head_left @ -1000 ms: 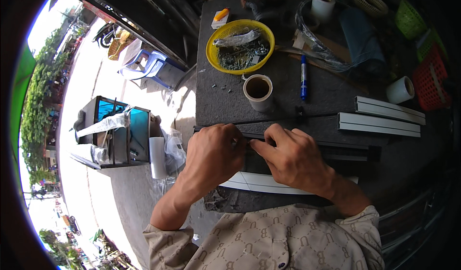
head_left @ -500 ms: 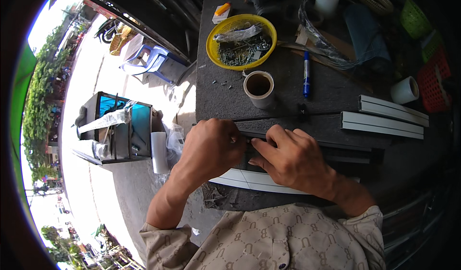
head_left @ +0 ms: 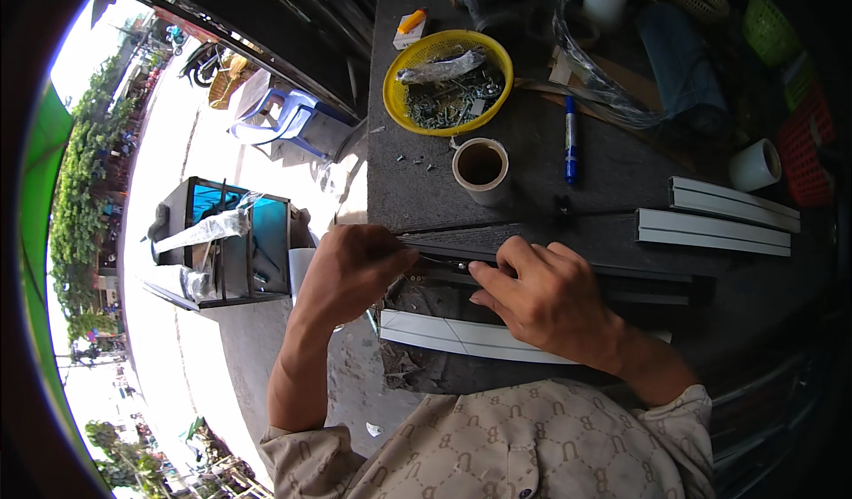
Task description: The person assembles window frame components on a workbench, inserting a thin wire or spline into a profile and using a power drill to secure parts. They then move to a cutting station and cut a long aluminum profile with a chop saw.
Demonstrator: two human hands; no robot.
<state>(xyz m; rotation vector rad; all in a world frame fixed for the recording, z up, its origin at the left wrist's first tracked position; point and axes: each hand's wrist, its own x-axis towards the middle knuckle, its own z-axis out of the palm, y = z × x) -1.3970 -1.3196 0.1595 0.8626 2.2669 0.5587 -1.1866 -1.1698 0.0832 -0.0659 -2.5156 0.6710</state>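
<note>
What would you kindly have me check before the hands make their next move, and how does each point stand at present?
1. Left hand has a secure grip: cannot tell; its fingers hide what lies between them.
2. Right hand is at the thin dark piece: ok; thumb and forefinger are at its end.
3. Yellow basket of small hardware is away from both hands: ok.
4. Loose bits are gathered up: not ok; a few small loose pieces lie near the basket.
5. Blue marker is out of the way: ok; it lies beyond the right hand.
6. White strip is untouched: cannot tell; the right hand and wrist hide part of it.
</note>
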